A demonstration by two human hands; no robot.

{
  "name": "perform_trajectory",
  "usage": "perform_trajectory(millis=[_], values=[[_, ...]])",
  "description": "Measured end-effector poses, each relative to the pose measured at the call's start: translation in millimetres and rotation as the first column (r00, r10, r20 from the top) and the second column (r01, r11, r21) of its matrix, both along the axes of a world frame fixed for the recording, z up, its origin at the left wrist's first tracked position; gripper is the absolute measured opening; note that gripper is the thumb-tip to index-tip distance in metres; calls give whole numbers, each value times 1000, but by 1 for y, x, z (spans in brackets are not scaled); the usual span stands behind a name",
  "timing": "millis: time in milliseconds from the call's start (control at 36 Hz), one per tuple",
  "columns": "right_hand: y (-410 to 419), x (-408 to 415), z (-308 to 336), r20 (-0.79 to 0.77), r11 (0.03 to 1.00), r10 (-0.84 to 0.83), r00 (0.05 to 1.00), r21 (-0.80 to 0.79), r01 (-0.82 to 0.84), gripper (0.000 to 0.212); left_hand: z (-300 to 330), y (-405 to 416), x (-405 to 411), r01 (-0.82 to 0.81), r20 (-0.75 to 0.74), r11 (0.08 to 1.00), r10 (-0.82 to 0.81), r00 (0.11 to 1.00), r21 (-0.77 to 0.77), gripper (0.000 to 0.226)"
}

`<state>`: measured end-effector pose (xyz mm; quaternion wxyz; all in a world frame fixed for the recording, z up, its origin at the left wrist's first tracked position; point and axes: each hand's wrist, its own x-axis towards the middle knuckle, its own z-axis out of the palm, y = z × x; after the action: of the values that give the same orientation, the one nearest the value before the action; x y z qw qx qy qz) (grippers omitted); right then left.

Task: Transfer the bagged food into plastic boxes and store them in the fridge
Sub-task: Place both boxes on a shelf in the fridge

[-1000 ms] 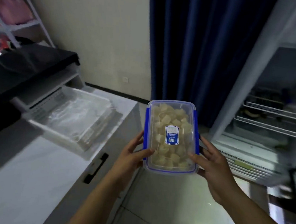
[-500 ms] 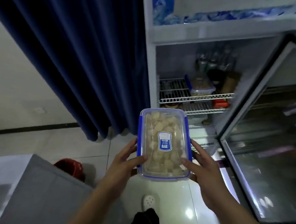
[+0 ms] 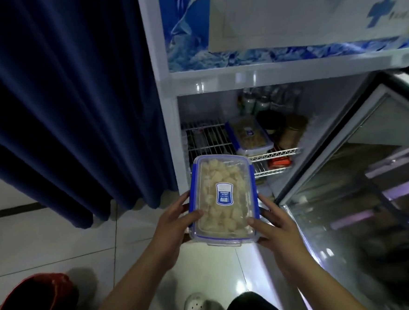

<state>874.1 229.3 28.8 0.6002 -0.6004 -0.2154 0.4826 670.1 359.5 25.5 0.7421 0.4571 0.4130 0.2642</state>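
Note:
A clear plastic box (image 3: 223, 199) with blue clips and a blue label, full of pale food chunks, is carried in front of the open fridge (image 3: 230, 84). My left hand (image 3: 174, 219) grips its left side, thumb on the lid. My right hand (image 3: 278, 223) grips its right side the same way. A second filled box (image 3: 248, 136) of the same kind lies on the fridge's wire shelf (image 3: 209, 140).
The glass fridge door (image 3: 366, 178) stands open to the right. Bottles, jars and a red pack sit deep in the fridge beside the second box. A dark blue curtain (image 3: 70, 85) hangs at left. A red bin (image 3: 41, 293) stands on the tiled floor at lower left.
I have turned from the white counter toward the fridge and come closer to it. Both hands keep the same hold on the box.

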Motion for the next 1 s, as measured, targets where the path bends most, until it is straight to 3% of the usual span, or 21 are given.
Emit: perform_trajectory(millis=[222,556,806,861,917,972,1000], values=[[45,55,-25,-71,996,27,997,-80,-33,62,-23,32,48,-82,-54,994,78,995,-73,50],[121,143,-63,-165,945,252,954,-171,-279,61,-51,62,128,-327,-146,929,305,941,-172,57],[170,158,-76,-204,937,224,953,-224,-268,62,-56,83,162,-430,-196,892,400,895,-142,50],[175,158,-76,-210,936,210,955,-240,-258,63,-52,82,169,-414,-183,906,394,900,-84,38],[180,158,-75,-209,936,202,957,-248,-251,62,-47,78,174,-331,-203,936,350,915,120,32],[183,157,-75,-204,936,198,959,-251,-247,62,-51,76,173,-29,-467,887,270,842,461,54],[184,157,-76,-202,935,202,958,-250,-250,62,-57,75,172,210,-649,814,246,720,542,73]])
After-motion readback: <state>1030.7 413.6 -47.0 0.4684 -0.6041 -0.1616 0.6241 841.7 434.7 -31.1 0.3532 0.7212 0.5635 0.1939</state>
